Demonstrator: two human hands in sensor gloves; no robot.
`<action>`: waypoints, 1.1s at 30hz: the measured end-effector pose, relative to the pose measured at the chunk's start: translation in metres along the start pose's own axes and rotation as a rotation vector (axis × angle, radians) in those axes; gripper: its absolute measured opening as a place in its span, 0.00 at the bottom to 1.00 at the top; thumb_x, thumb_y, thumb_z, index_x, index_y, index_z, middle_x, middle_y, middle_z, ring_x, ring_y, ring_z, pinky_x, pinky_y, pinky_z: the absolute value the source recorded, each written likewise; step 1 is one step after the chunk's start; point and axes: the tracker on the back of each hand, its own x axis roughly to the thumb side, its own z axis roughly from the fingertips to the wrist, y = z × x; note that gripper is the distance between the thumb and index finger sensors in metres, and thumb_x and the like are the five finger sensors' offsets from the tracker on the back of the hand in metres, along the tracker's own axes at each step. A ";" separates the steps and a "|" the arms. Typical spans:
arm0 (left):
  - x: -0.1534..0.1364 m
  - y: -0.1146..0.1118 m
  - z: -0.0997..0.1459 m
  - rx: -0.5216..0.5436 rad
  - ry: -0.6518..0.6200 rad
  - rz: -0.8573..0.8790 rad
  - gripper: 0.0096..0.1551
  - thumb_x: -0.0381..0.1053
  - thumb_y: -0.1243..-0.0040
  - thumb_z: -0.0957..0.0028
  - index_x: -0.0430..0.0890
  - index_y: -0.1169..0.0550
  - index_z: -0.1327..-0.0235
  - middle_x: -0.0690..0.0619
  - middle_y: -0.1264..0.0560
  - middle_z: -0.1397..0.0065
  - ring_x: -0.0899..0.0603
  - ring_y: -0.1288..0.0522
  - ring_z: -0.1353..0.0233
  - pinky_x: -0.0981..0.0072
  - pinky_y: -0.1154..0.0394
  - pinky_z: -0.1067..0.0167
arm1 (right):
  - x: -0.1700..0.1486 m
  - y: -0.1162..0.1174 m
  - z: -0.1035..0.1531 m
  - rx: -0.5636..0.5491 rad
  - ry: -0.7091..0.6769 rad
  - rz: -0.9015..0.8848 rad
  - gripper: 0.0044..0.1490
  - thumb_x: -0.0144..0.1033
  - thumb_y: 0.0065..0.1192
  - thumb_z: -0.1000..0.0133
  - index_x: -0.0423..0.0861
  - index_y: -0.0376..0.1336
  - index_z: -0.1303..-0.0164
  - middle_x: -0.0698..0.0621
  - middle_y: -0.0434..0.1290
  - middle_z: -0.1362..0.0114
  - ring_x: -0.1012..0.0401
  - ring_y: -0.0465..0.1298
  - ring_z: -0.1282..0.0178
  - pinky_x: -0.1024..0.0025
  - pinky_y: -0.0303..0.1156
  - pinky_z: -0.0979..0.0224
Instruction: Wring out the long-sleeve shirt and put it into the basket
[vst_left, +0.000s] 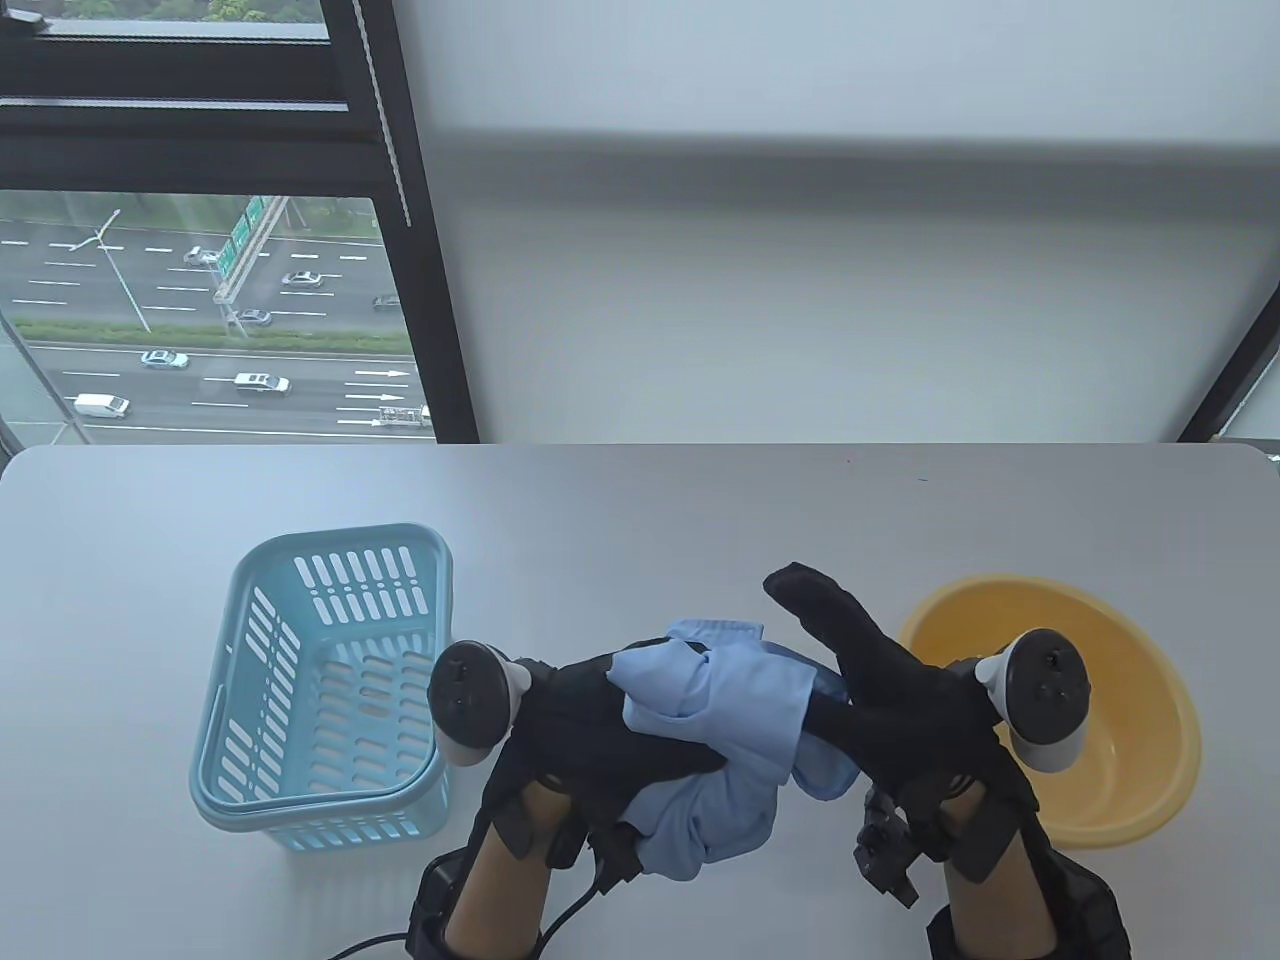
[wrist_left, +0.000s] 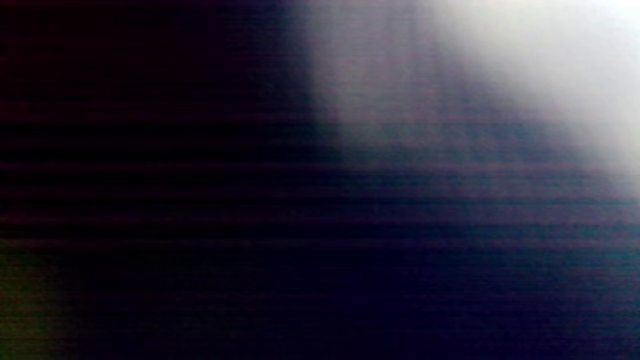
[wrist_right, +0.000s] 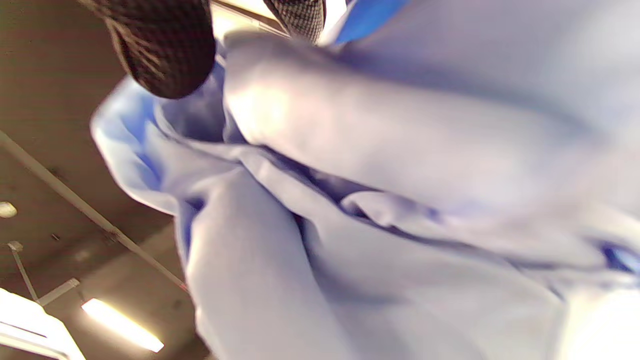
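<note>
The light blue shirt (vst_left: 715, 740) is held bunched above the near middle of the table (vst_left: 640, 500), between the basket (vst_left: 325, 690) on the left and the yellow basin (vst_left: 1060, 700) on the right. The left hand (vst_left: 600, 740) is wrapped round the left part of the bundle, with its fingers curled over the cloth. The right hand (vst_left: 900, 710) is gripping the right end, though one finger is stretched out toward the far side.

The cloth is judged soft, limp and probably heavier with water, so loose folds hanging at the near side are likely to sag and drip. A firm hold at both ends of the bundle is called for, so that it can be twisted.

The left wrist view is too dark to be read. Open table is seen beyond the hands, and the basket's open top stands just left of the left hand, so a short carry is expected.
</note>
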 end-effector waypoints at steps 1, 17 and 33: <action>0.000 0.002 0.001 0.027 -0.009 0.021 0.38 0.66 0.17 0.50 0.53 0.24 0.33 0.59 0.13 0.43 0.44 0.15 0.39 0.43 0.29 0.28 | -0.001 0.000 0.000 -0.003 -0.001 -0.014 0.58 0.73 0.64 0.40 0.54 0.45 0.09 0.41 0.47 0.07 0.34 0.47 0.14 0.36 0.44 0.18; -0.002 -0.005 0.012 0.363 0.021 0.047 0.36 0.64 0.19 0.43 0.55 0.27 0.29 0.59 0.16 0.38 0.44 0.17 0.34 0.44 0.31 0.25 | -0.032 0.055 -0.020 0.162 0.213 0.126 0.83 0.73 0.75 0.46 0.56 0.17 0.19 0.41 0.45 0.11 0.39 0.64 0.22 0.41 0.65 0.23; 0.004 0.000 0.015 0.355 0.074 -0.129 0.57 0.72 0.28 0.41 0.48 0.46 0.14 0.51 0.32 0.17 0.32 0.41 0.18 0.33 0.58 0.25 | -0.028 0.025 -0.015 -0.034 0.201 0.202 0.50 0.57 0.78 0.43 0.49 0.54 0.19 0.51 0.75 0.31 0.54 0.80 0.42 0.55 0.76 0.37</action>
